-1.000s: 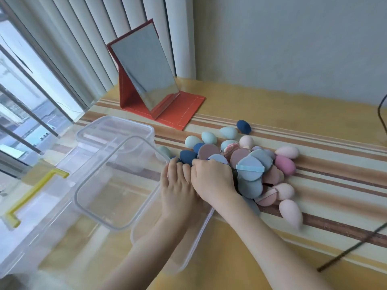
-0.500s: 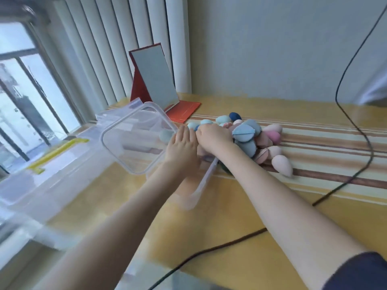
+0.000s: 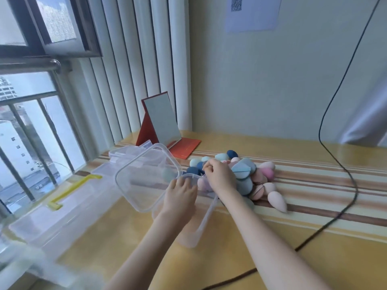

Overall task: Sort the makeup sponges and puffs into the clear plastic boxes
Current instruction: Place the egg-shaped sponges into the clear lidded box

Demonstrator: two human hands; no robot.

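Observation:
A heap of makeup sponges and puffs (image 3: 245, 174) in blue, teal, pink and beige lies on the striped tablecloth. One pale pink teardrop sponge (image 3: 276, 200) lies at its near edge. A clear plastic box (image 3: 129, 197) stands tilted on its side just left of the heap, and a second clear box (image 3: 204, 222) lies under it. My left hand (image 3: 181, 192) rests with straight fingers on the far rim of that second box. My right hand (image 3: 219, 176) sits on the left edge of the heap with curled fingers; what they enclose is hidden.
A larger clear tub with a yellow handle (image 3: 71, 190) and more clear lids fill the table's left side by the window. A red folding mirror (image 3: 162, 124) stands behind the boxes. A black cable (image 3: 345, 178) loops across the table on the right.
The view has risen and pulled back, showing more wall and window. Both hands stay at the box rim and the heap, and the right hand's fingers have lifted a little.

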